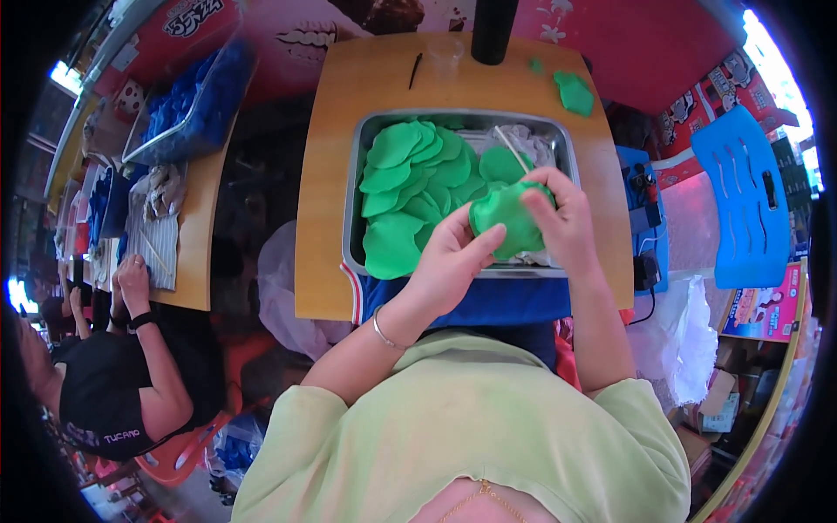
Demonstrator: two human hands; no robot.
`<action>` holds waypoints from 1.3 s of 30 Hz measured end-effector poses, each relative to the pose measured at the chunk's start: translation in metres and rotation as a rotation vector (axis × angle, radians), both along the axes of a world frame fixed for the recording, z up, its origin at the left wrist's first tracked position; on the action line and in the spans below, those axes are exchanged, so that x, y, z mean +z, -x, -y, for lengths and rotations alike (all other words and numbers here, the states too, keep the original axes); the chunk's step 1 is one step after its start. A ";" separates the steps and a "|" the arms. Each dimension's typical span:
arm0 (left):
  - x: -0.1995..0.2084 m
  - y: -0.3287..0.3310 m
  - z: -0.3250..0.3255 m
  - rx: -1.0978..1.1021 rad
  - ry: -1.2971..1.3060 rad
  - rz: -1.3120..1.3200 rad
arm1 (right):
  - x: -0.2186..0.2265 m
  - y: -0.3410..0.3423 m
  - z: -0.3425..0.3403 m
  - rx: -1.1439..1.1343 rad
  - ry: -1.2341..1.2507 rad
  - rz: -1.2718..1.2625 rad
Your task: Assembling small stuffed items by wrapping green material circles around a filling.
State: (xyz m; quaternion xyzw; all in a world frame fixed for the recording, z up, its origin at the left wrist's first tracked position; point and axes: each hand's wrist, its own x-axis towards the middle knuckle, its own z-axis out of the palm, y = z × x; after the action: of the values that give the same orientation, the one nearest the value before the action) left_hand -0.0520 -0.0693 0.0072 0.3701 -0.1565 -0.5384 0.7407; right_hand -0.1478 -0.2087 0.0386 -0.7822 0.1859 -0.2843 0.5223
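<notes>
Between my two hands, over the near right part of a metal tray (359, 166), is a green fabric-like piece (510, 218). My left hand (458, 257) pinches its left edge between thumb and fingers. My right hand (565, 216) has its fingers closed on the piece's right side. A thin pale stick (512, 146) slants up and left from the right hand's fingers; its lower end is hidden. Many flat, rounded green pieces (405, 174) lie overlapped in the tray's left half. Behind my hands, crumpled greyish cloth or plastic (534, 144) fills the tray's right end.
The tray stands on a wooden table (327, 218). Toward its far side are a black cylinder (493, 35), a clear cup (445, 54), a dark thin tool (415, 71) and a green scrap (574, 92). A co-worker (131, 366) sits at the left table; a blue plastic chair (745, 205) is right.
</notes>
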 end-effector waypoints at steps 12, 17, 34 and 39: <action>-0.003 -0.003 -0.005 0.155 -0.016 0.060 | -0.019 0.004 -0.012 -0.022 -0.214 -0.001; 0.004 -0.011 -0.002 0.323 -0.030 0.359 | -0.040 0.000 -0.021 -0.025 -0.604 0.095; 0.010 -0.042 -0.021 0.220 0.028 0.536 | 0.001 -0.019 -0.025 0.191 0.013 -0.139; 0.006 -0.047 -0.025 0.044 0.125 -0.015 | -0.017 -0.015 -0.009 0.377 -0.792 0.274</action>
State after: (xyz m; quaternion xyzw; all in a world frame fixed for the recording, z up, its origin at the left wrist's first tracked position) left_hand -0.0055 -0.0447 0.0136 0.3222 -0.1761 -0.5138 0.7754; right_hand -0.1326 -0.1999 0.0217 -0.4977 0.0638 -0.1919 0.8435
